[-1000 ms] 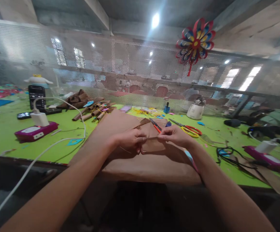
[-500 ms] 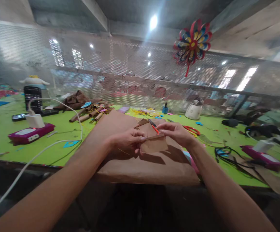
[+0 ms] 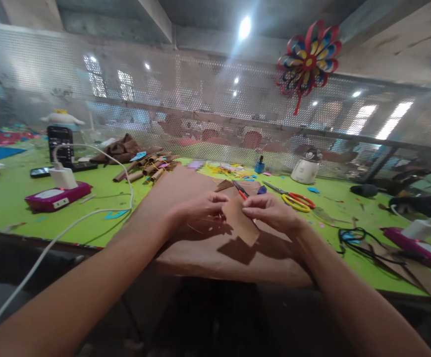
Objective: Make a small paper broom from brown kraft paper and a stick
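A small piece of brown paper (image 3: 242, 221) hangs tilted between my hands, above a large brown paper sheet (image 3: 200, 265). My right hand (image 3: 269, 210) pinches its upper right edge between thumb and fingers. At its upper left corner, the curled fingers of my left hand (image 3: 210, 206) hold it; their tips are partly hidden. Just behind the paper lie red-handled pliers or snips (image 3: 240, 189), half covered. Thin brown strips (image 3: 224, 185) rest beside that tool. To the right of my right hand are scissors (image 3: 293, 199) with red and yellow handles.
Brown paper rolls (image 3: 156, 171) tied with yellow string lie back left on the green table (image 3: 100, 191). A white cable (image 3: 89, 213) runs from a purple power strip (image 3: 57, 198). A blue bottle (image 3: 260, 165) and a white jar (image 3: 305, 169) stand behind. Black cord (image 3: 356, 238) lies right.
The small paper piece has turned from lying nearly level to slanting down to the right. My right hand has moved from its top edge to its right side. The view has shifted slightly left.
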A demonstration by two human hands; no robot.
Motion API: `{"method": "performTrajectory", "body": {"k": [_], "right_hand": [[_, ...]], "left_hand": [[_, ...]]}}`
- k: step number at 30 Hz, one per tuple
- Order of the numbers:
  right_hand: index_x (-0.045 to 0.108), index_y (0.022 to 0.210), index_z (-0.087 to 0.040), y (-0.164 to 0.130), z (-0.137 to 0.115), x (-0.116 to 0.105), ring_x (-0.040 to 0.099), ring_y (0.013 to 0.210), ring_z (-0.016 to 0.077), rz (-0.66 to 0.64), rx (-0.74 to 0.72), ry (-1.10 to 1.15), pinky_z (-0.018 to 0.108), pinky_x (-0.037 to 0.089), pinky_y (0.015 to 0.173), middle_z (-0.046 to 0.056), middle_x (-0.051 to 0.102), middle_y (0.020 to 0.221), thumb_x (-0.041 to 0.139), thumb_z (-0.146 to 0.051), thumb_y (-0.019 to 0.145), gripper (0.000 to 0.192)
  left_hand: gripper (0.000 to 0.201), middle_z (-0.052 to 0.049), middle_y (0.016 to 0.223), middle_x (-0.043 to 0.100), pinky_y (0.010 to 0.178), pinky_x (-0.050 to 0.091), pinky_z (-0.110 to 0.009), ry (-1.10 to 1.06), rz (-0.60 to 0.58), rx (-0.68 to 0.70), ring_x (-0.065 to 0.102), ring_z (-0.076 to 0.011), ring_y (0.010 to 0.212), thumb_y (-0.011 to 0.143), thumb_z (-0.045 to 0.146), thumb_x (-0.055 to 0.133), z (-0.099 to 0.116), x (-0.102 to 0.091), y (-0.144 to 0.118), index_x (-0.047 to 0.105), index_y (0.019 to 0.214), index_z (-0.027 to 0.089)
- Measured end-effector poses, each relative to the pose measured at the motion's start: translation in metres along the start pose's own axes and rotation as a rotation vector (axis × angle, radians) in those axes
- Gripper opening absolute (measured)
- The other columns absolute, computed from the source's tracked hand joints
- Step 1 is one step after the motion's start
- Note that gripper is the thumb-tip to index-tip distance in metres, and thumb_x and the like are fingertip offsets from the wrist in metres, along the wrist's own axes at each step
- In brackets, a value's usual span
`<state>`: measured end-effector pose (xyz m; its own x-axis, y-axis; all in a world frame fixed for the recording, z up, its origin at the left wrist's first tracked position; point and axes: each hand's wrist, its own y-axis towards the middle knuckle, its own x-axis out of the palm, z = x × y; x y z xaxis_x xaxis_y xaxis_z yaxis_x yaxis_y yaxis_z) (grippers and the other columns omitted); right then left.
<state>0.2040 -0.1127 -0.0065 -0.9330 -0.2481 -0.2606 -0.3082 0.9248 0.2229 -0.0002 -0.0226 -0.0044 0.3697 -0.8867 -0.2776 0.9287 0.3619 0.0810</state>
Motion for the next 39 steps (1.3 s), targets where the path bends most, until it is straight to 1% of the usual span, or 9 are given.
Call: {"method": "performTrajectory", "body": {"k": [2,5,8,14,18,26,30,35,39], "right_hand": [[0.068,0.08,-0.014,0.001,0.0,0.001,0.045,0.056,0.0075,-0.084,0.082,-0.176,0.021,0.036,0.055,-0.002,0.058,0.065,0.062,-0.035,0.08,0.022],[0.07,0.082,-0.013,0.004,0.001,0.006,0.045,0.057,0.0091,-0.125,0.11,-0.422,0.022,0.034,0.054,-0.001,0.059,0.064,0.057,-0.035,0.082,0.025],[0.071,0.084,-0.014,0.007,0.005,0.013,0.049,0.06,0.0113,-0.097,0.078,-0.6,0.023,0.038,0.058,0.001,0.064,0.069,0.056,-0.03,0.081,0.022],[0.071,0.077,-0.015,0.009,0.018,0.016,0.054,0.063,0.0121,-0.049,-0.046,-0.772,0.022,0.04,0.06,0.003,0.066,0.071,0.057,-0.024,0.08,0.017],[0.072,0.08,-0.016,0.009,0.023,0.013,0.054,0.064,0.0119,-0.081,-0.107,-0.799,0.022,0.041,0.062,0.004,0.067,0.074,0.056,-0.022,0.082,0.017],[0.071,0.082,-0.016,0.008,0.016,0.018,0.056,0.067,0.0124,-0.085,-0.131,-0.903,0.021,0.039,0.063,0.003,0.068,0.076,0.052,-0.013,0.081,0.019],[0.069,0.081,-0.016,0.006,0.011,0.019,0.054,0.066,0.0114,-0.133,-0.161,-0.958,0.021,0.037,0.062,0.003,0.068,0.079,0.049,-0.008,0.079,0.022],[0.064,0.071,-0.017,0.003,0.004,0.02,0.049,0.061,0.0119,-0.147,-0.147,-1.104,0.023,0.033,0.058,0.004,0.065,0.072,0.047,-0.011,0.081,0.02],[0.062,0.071,-0.018,0.002,0.002,0.021,0.048,0.058,0.0123,-0.147,-0.119,-1.175,0.025,0.03,0.056,0.004,0.064,0.072,0.048,-0.012,0.081,0.019]], "left_hand": [[0.034,-0.001,0.072,0.059,0.056,0.039,-0.021,0.049,0.088,-0.022,0.05,-0.0087,0.059,0.083,0.045,0.053,-0.001,-0.003,0.002,0.062,0.091,0.013],[0.034,0.002,0.06,0.052,0.053,0.034,-0.022,0.235,0.076,-0.077,0.043,-0.008,0.054,0.08,0.044,0.055,-0.001,-0.003,0.003,0.063,0.078,0.012],[0.026,0.003,0.055,0.05,0.054,0.032,-0.022,0.446,0.013,-0.08,0.041,-0.0075,0.052,0.078,0.035,0.058,0.002,0.002,0.001,0.063,0.068,0.011],[0.015,0.002,0.063,0.056,0.056,0.034,-0.02,0.677,0.045,-0.074,0.046,-0.0088,0.058,0.073,0.027,0.061,-0.003,0.0,0.001,0.067,0.072,0.012],[0.014,0.0,0.07,0.063,0.06,0.036,-0.019,0.726,0.014,-0.021,0.051,-0.0096,0.064,0.075,0.024,0.061,-0.011,-0.003,0.004,0.068,0.08,0.014],[0.011,0.0,0.073,0.065,0.061,0.036,-0.019,0.828,0.031,0.107,0.053,-0.0095,0.065,0.077,0.02,0.057,-0.016,0.003,0.01,0.066,0.078,0.014],[0.01,0.0,0.071,0.063,0.061,0.034,-0.019,0.866,0.037,0.155,0.051,-0.0094,0.065,0.076,0.016,0.055,-0.015,0.005,0.011,0.065,0.073,0.014],[0.013,0.001,0.063,0.058,0.056,0.03,-0.021,0.862,0.026,0.136,0.045,-0.009,0.058,0.072,0.01,0.051,-0.01,0.009,0.007,0.064,0.069,0.014],[0.015,0.002,0.057,0.05,0.053,0.026,-0.022,0.841,0.038,0.142,0.04,-0.0086,0.053,0.072,0.012,0.049,-0.006,0.012,0.005,0.062,0.065,0.014]]}}
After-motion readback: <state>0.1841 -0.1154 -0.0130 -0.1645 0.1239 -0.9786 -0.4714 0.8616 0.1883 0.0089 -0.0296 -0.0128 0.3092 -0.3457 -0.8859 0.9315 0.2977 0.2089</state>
